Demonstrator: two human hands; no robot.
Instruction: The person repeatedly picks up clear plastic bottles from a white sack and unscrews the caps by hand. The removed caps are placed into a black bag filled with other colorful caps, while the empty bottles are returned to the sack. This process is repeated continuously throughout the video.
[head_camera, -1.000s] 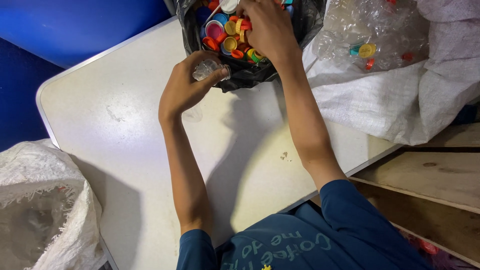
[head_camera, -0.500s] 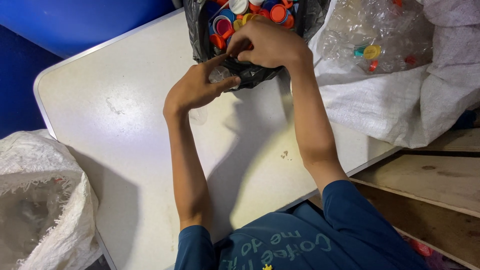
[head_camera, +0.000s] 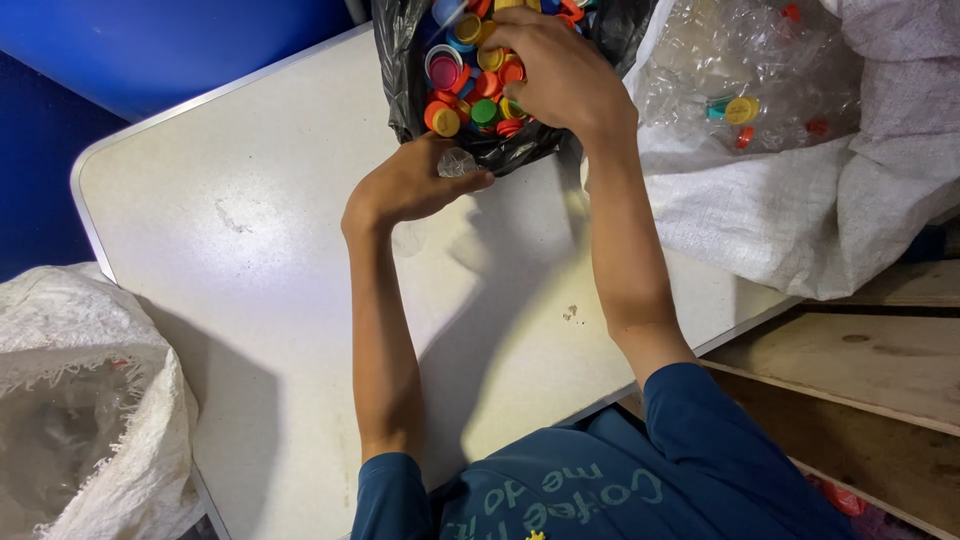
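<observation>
White worktop (head_camera: 250, 290) carries a black bag (head_camera: 405, 90) of coloured caps (head_camera: 460, 85) at 12 o'clock. Since 0.5 s ago the right hand (head_camera: 555, 70) has moved from the left hand up into the caps, fingers curled; its contents are hidden. The left hand (head_camera: 410, 185) grips a small clear bottle (head_camera: 456, 162), mostly covered.

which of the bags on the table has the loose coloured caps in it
The black plastic bag at the table's far edge, under the right hand. The white woven sack beside it holds clear plastic bottles instead.
</observation>
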